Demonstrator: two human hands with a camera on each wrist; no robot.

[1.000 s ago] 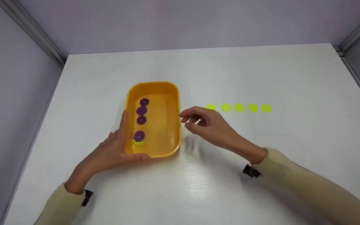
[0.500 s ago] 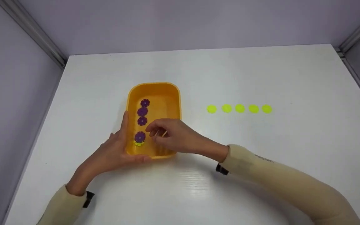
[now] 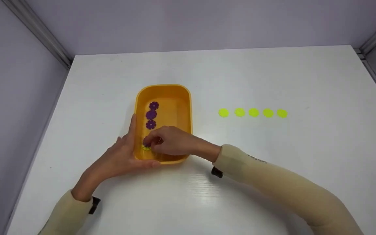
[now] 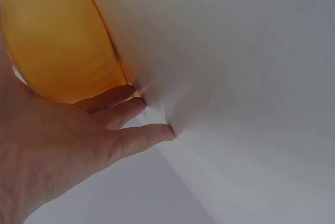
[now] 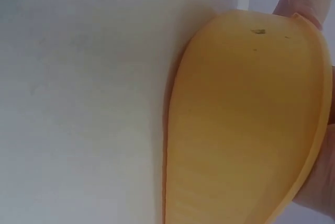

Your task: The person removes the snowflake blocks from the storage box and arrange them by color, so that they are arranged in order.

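Purple flower piece (image 3: pixel 146 143) lies on a yellow piece (image 3: pixel 146 148) at the near end of the orange tub (image 3: pixel 188 107). Right hand (image 3: pixel 171 141) curls its fingertips onto it; whether they pinch it, I cannot tell. Left hand (image 3: pixel 122 156), fingers straight, braces the tub's outer wall. Lifting only the top piece calls for a light, edgewise pinch.

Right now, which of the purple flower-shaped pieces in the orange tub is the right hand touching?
The nearest purple flower-shaped piece, lying on a yellow piece at the orange plastic tub's near end. The right hand's fingertips are on it; the other three lie untouched farther up.
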